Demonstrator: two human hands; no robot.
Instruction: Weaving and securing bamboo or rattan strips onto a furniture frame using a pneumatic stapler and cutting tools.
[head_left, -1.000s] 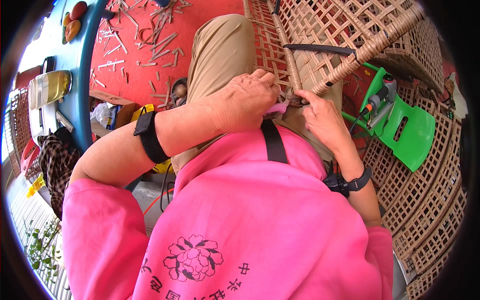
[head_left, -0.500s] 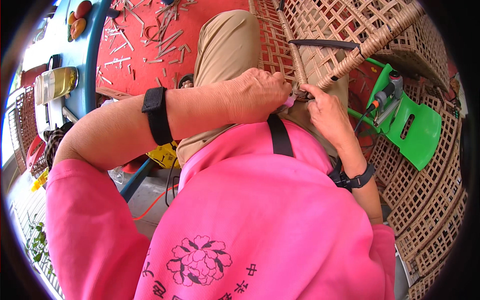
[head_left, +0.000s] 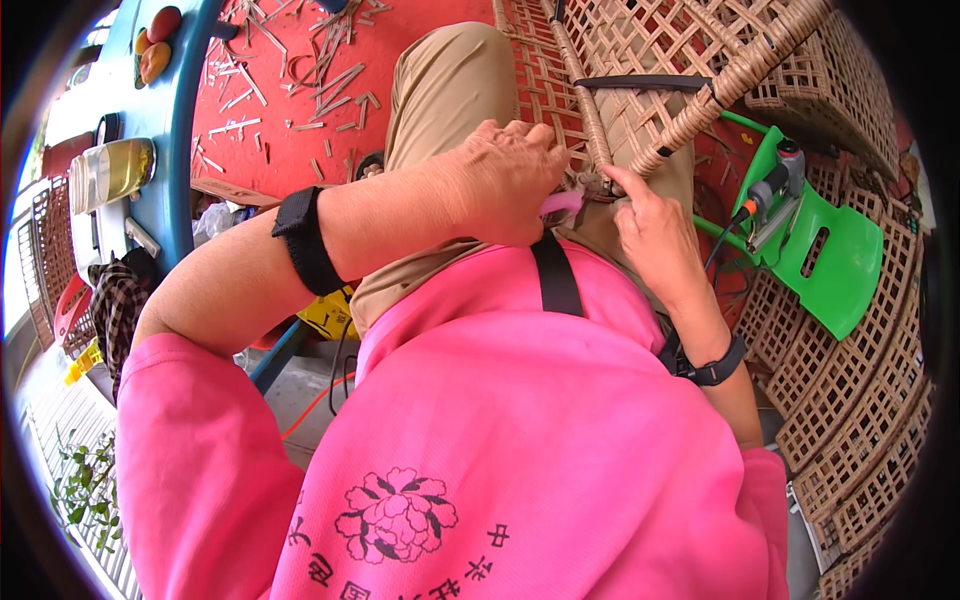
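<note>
My left hand (head_left: 505, 180) is closed around a small pink-handled tool (head_left: 560, 203), whose tip is hidden at a wrapped joint (head_left: 597, 183) where two wicker-bound rods meet. One rod (head_left: 730, 85) slants up to the right, and the other (head_left: 580, 95) runs up the picture. My right hand (head_left: 655, 230) presses on that joint from the right with its index finger stretched out and the thumb hidden. Both hands work just above my lap, over tan trousers (head_left: 440, 100). Each wrist wears a black band.
Woven lattice panels (head_left: 850, 400) fill the right side and the top. A green plastic stool (head_left: 835, 265) carries a power tool (head_left: 770, 195). On the left, a blue table (head_left: 178, 130) holds a jar of yellow liquid (head_left: 110, 170). Cane offcuts (head_left: 300, 90) litter the red floor.
The view has swung a little, and my left forearm sits higher and further left in the picture. Both hands have stayed at the wrapped joint, with the pink tool still held.
</note>
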